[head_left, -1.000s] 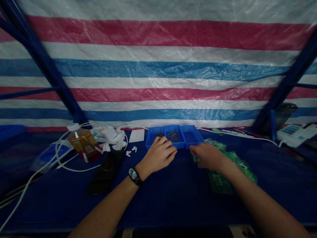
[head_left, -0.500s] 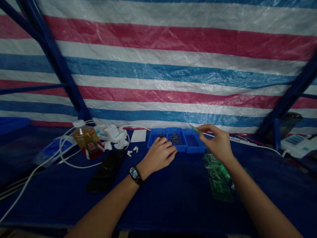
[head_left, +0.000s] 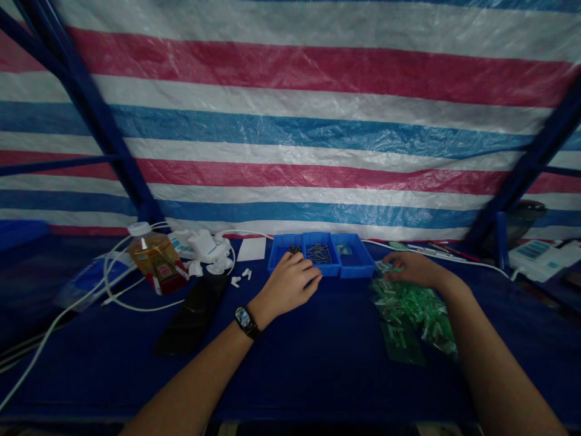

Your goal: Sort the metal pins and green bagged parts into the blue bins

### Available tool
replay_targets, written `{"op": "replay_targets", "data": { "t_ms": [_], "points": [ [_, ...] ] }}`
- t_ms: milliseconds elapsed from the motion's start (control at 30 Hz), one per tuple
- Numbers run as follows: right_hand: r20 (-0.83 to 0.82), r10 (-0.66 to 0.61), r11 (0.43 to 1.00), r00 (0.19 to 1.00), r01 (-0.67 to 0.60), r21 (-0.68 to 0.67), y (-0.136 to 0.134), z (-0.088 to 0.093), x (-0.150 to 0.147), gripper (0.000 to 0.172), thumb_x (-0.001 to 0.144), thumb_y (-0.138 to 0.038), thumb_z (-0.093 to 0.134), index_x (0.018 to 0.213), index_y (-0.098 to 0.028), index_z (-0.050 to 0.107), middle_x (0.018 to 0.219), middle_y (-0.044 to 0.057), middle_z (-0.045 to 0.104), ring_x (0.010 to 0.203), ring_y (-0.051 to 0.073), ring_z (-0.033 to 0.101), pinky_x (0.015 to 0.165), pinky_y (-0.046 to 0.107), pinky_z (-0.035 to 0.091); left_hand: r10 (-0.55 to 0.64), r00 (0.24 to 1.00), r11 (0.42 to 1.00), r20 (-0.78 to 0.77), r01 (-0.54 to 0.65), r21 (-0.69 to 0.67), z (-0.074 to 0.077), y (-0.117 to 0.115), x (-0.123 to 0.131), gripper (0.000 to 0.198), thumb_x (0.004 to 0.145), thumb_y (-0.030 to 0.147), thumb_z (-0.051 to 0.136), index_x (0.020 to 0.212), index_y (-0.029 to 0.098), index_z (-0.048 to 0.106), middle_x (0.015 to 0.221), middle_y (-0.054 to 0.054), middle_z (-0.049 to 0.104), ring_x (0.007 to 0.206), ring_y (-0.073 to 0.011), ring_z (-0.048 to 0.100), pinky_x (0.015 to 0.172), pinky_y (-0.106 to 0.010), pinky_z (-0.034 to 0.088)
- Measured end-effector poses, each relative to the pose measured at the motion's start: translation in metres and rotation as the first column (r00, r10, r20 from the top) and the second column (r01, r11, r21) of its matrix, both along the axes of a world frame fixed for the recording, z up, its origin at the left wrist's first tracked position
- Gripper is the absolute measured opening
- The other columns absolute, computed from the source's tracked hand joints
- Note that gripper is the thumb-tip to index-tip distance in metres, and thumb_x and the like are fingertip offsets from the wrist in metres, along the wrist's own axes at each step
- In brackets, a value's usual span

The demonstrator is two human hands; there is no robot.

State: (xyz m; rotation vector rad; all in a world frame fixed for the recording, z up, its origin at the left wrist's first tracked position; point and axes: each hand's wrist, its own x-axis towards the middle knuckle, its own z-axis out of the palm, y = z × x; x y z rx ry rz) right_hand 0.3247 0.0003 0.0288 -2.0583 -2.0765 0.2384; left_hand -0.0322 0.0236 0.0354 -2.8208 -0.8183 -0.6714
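The right hand [head_left: 415,270] had drawn back from the blue divided tray [head_left: 358,266] to the green plastic packets [head_left: 411,312], its grip half-curled, hold unclear. The left hand [head_left: 290,283] curled at the tray's rim, hold unclear; a careless knock could have spilled the loose metal pins [head_left: 318,253].

Head cam, worn on you, facing forward and down.
Looks past your left hand [head_left: 290,281] and right hand [head_left: 415,269], across the surface [head_left: 290,381] to the striped tarp [head_left: 290,139].
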Motion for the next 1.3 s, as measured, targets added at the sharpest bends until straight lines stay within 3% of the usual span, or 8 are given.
{"op": "replay_targets", "data": {
  "t_ms": [133,267,500,633,767,1000,1133,1300],
  "points": [
    [0.110,-0.121,0.989,0.987,0.109,0.104,0.014,-0.020,0.004,0.048,0.079,-0.039,0.074,0.118,-0.013,0.069,0.107,0.018,0.072,0.101,0.031,0.068,0.084,0.035,0.048,-0.014,1.000,1.000,-0.018,0.014,-0.001,-0.003,0.000,0.002,0.029,0.103,0.029,0.045,0.094,0.021,0.071,0.085,-0.004,0.068,0.089,-0.0201,0.055,0.080,-0.037,0.035],
    [-0.115,-0.214,0.971,0.970,0.224,0.088,0.025,-0.033,0.001,0.046,0.078,-0.036,0.074,0.117,-0.014,0.068,0.090,0.008,0.075,0.081,0.023,0.070,0.070,0.028,0.048,-0.010,1.000,1.000,-0.029,0.010,0.006,-0.003,0.001,0.002,0.027,0.102,0.028,0.045,0.094,0.021,0.070,0.086,-0.004,0.069,0.090,-0.0203,0.056,0.081,-0.037,0.035],
    [-0.265,-0.305,0.897,0.915,0.370,0.243,0.021,-0.016,0.008,0.040,0.077,-0.035,0.072,0.112,-0.017,0.071,0.081,0.007,0.075,0.079,0.025,0.071,0.071,0.032,0.047,-0.003,1.000,1.000,-0.031,0.003,-0.003,-0.002,-0.001,0.000,0.028,0.102,0.029,0.045,0.093,0.021,0.070,0.085,-0.004,0.068,0.089,-0.0202,0.056,0.082,-0.037,0.035],
    [-0.650,-0.124,0.825,0.750,0.442,0.352,0.020,0.001,-0.006,0.057,0.072,-0.048,0.076,0.119,-0.018,0.067,0.081,0.007,0.074,0.070,0.023,0.070,0.067,0.032,0.050,0.004,1.000,1.000,-0.024,-0.004,-0.009,-0.002,-0.002,0.000,0.027,0.102,0.029,0.046,0.093,0.022,0.071,0.085,-0.003,0.069,0.089,-0.0202,0.057,0.083,-0.037,0.036],
    [-0.796,0.065,0.875,0.601,0.349,0.335,0.043,0.012,-0.040,0.072,0.066,-0.054,0.081,0.122,-0.014,0.062,0.083,0.007,0.073,0.063,0.019,0.067,0.061,0.030,0.052,0.007,1.000,1.000,-0.014,-0.007,-0.010,-0.004,-0.001,-0.001,0.025,0.101,0.028,0.048,0.091,0.022,0.070,0.086,-0.002,0.069,0.088,-0.0195,0.058,0.085,-0.037,0.037],
    [-0.244,-0.190,0.937,0.951,0.250,0.243,0.068,0.025,-0.036,0.041,0.088,-0.049,0.061,0.113,-0.018,0.069,0.090,0.010,0.075,0.089,0.027,0.072,0.082,0.037,0.051,0.017,1.000,1.000,-0.009,-0.017,0.024,-0.005,0.002,-0.003,0.023,0.101,0.027,0.049,0.089,0.021,0.069,0.082,-0.001,0.068,0.085,-0.0185,0.060,0.084,-0.036,0.037],
    [-0.107,-0.298,0.940,0.948,0.311,0.137,0.037,0.001,0.017,0.046,0.075,-0.055,0.072,0.102,-0.017,0.072,0.098,0.014,0.075,0.096,0.033,0.070,0.082,0.039,0.052,0.004,1.000,1.000,0.003,-0.004,0.030,-0.004,0.001,-0.004,0.023,0.101,0.027,0.049,0.090,0.021,0.069,0.083,-0.002,0.069,0.084,-0.0187,0.060,0.082,-0.036,0.037],
    [-0.305,-0.220,0.976,0.927,0.207,-0.075,0.018,-0.032,0.048,0.032,0.061,-0.045,0.080,0.075,-0.020,0.067,0.088,0.007,0.076,0.086,0.026,0.071,0.075,0.031,0.053,-0.018,1.000,1.000,0.007,0.018,0.004,-0.008,0.000,0.000,0.022,0.100,0.026,0.051,0.088,0.021,0.069,0.084,-0.001,0.070,0.083,-0.0181,0.061,0.084,-0.035,0.037]
  ]
}}
